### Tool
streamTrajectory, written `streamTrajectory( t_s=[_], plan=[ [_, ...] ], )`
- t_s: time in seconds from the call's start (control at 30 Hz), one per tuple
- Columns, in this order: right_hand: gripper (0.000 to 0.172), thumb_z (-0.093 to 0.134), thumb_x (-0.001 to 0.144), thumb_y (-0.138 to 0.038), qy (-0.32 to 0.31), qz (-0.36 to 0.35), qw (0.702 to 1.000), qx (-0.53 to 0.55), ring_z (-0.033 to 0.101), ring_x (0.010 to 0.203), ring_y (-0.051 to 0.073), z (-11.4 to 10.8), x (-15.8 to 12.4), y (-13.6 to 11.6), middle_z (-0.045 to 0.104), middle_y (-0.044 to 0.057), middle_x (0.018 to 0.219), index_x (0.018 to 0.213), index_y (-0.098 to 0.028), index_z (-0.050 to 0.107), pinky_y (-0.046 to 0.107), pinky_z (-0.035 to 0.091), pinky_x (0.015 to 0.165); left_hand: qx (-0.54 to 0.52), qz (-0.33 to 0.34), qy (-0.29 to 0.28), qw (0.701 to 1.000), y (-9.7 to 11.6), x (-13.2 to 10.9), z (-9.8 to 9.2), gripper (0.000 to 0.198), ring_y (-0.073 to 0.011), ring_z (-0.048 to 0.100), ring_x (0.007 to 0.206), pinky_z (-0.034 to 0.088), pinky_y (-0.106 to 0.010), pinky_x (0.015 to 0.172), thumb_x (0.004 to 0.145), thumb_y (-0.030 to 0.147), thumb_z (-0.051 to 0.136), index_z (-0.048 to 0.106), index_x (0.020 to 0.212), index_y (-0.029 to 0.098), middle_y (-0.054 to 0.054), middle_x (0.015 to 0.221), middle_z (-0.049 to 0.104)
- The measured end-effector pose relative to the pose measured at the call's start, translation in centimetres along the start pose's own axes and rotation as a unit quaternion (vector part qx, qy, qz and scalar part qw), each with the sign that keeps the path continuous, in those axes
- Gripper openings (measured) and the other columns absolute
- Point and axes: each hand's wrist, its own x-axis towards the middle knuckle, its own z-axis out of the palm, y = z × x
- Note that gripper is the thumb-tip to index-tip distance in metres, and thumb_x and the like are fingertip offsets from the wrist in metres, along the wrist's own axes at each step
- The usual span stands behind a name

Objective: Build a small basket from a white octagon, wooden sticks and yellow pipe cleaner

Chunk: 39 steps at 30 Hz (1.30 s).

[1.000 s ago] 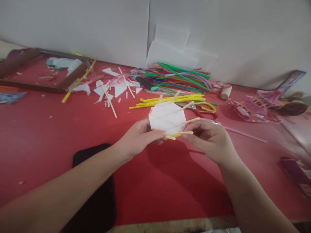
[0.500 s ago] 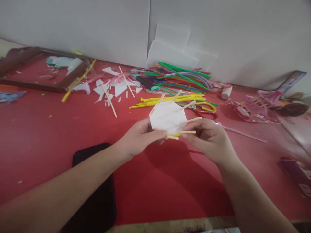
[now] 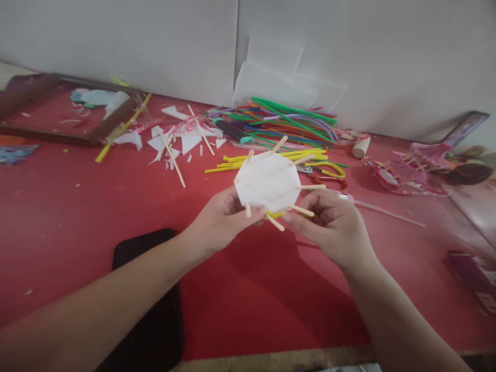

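Note:
Above the red table, a white many-sided board point(image 3: 267, 181) is held between both hands, with several short wooden sticks point(image 3: 279, 144) poking out around its edge. My left hand point(image 3: 225, 219) is closed on the board's lower left edge, its thumb at the near side and its other fingers partly hidden beneath. At the lower right edge, my right hand point(image 3: 329, 222) pinches a yellow pipe cleaner point(image 3: 276, 214) that runs along the board's near side between the sticks. Part of the pipe cleaner is hidden by the fingers and the board.
Behind the board lie yellow pipe cleaners point(image 3: 228, 165), scissors point(image 3: 329, 175) and a pile of coloured pipe cleaners point(image 3: 294, 121). White scraps point(image 3: 189, 142) are scattered to their left. A dark phone point(image 3: 155, 310) lies under my left forearm. A brown frame point(image 3: 46, 135) stands far left.
The board has tipped toward me, showing more of its white face and the near sticks more fully. My right fingers have shifted slightly left and down along its near edge.

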Motion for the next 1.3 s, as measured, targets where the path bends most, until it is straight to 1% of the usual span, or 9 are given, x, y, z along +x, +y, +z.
streamTrajectory(
  t_s=[0.13, 0.27, 0.33, 0.47, 0.63, 0.73, 0.87, 1.03, 1.3],
  plan=[
    [0.031, 0.080, 0.073, -0.031, 0.037, -0.019, 0.999, -0.020, 0.045, 0.054, 0.008, 0.5, -0.4, -0.4, 0.051, -0.005, 0.062, 0.065, -0.021, 0.052, 0.021, 0.038, 0.046, -0.015, 0.033, -0.014, 0.999, 0.2, -0.2, 0.2, 0.032, -0.0222, 0.068, 0.102, 0.051, -0.031, 0.092, 0.075, 0.025, 0.079, 0.072, 0.106, 0.021, -0.005, 0.110, 0.076],
    [0.029, 0.081, 0.073, -0.030, 0.082, -0.046, 0.993, -0.065, 0.043, 0.053, 0.007, 0.7, -0.9, -0.5, 0.052, -0.004, 0.065, 0.069, -0.021, 0.054, 0.021, 0.036, 0.043, 0.002, 0.057, -0.001, 0.998, 0.2, -0.2, 0.2, 0.028, -0.0254, 0.067, 0.108, 0.051, -0.033, 0.093, 0.074, 0.027, 0.081, 0.073, 0.100, 0.019, -0.007, 0.112, 0.075],
    [0.030, 0.082, 0.072, -0.030, 0.099, -0.057, 0.990, -0.082, 0.043, 0.053, 0.007, 0.8, -1.1, -0.6, 0.052, -0.004, 0.066, 0.069, -0.021, 0.053, 0.021, 0.036, 0.043, 0.011, 0.062, 0.007, 0.998, -0.1, -0.3, 0.1, 0.029, -0.0256, 0.067, 0.108, 0.051, -0.033, 0.093, 0.073, 0.026, 0.081, 0.073, 0.100, 0.020, -0.007, 0.111, 0.075],
    [0.032, 0.082, 0.070, -0.030, 0.116, -0.064, 0.987, -0.089, 0.044, 0.053, 0.007, 1.0, -1.3, -0.9, 0.051, -0.005, 0.066, 0.069, -0.022, 0.052, 0.021, 0.039, 0.043, 0.023, 0.069, -0.008, 0.997, -0.6, -0.5, -0.1, 0.029, -0.0223, 0.067, 0.104, 0.051, -0.031, 0.093, 0.080, 0.024, 0.076, 0.070, 0.108, 0.023, -0.005, 0.114, 0.074],
    [0.033, 0.082, 0.071, -0.033, 0.134, -0.082, 0.982, -0.109, 0.045, 0.052, 0.007, 1.3, -1.4, -0.8, 0.049, -0.006, 0.063, 0.070, -0.022, 0.050, 0.020, 0.041, 0.043, 0.061, 0.064, -0.003, 0.996, -0.8, -0.6, -0.2, 0.028, -0.0199, 0.067, 0.097, 0.052, -0.028, 0.088, 0.084, 0.031, 0.072, 0.070, 0.111, 0.022, -0.005, 0.114, 0.074],
    [0.034, 0.081, 0.072, -0.034, 0.146, -0.097, 0.976, -0.130, 0.045, 0.050, 0.006, 1.2, -1.5, -0.7, 0.050, -0.006, 0.063, 0.070, -0.021, 0.050, 0.020, 0.041, 0.043, 0.066, 0.087, -0.004, 0.994, -1.1, -0.5, -0.3, 0.030, -0.0194, 0.067, 0.094, 0.053, -0.028, 0.084, 0.084, 0.032, 0.072, 0.069, 0.112, 0.022, -0.004, 0.111, 0.074],
    [0.032, 0.081, 0.072, -0.032, 0.150, -0.103, 0.973, -0.144, 0.045, 0.050, 0.006, 1.2, -1.5, -0.8, 0.053, -0.006, 0.064, 0.070, -0.021, 0.051, 0.019, 0.042, 0.043, 0.057, 0.119, -0.015, 0.991, -1.7, -0.3, -0.5, 0.033, -0.0195, 0.067, 0.095, 0.053, -0.030, 0.087, 0.082, 0.028, 0.074, 0.068, 0.114, 0.021, -0.005, 0.111, 0.074],
    [0.031, 0.080, 0.073, -0.031, 0.147, -0.101, 0.975, -0.133, 0.046, 0.050, 0.006, 1.2, -1.4, -0.6, 0.054, -0.006, 0.063, 0.070, -0.021, 0.052, 0.019, 0.042, 0.044, 0.049, 0.113, -0.018, 0.992, -1.9, -0.3, -0.6, 0.031, -0.0177, 0.066, 0.092, 0.053, -0.031, 0.088, 0.082, 0.023, 0.074, 0.068, 0.112, 0.021, -0.004, 0.113, 0.073],
    [0.033, 0.079, 0.073, -0.035, 0.136, -0.069, 0.979, -0.137, 0.044, 0.050, 0.007, 1.1, -1.5, -0.8, 0.052, -0.006, 0.060, 0.067, -0.021, 0.050, 0.021, 0.040, 0.044, 0.079, 0.123, -0.025, 0.989, -1.3, -0.3, -0.6, 0.030, -0.0156, 0.066, 0.086, 0.053, -0.028, 0.085, 0.077, 0.012, 0.075, 0.070, 0.106, 0.018, -0.003, 0.107, 0.075]
  ],
)
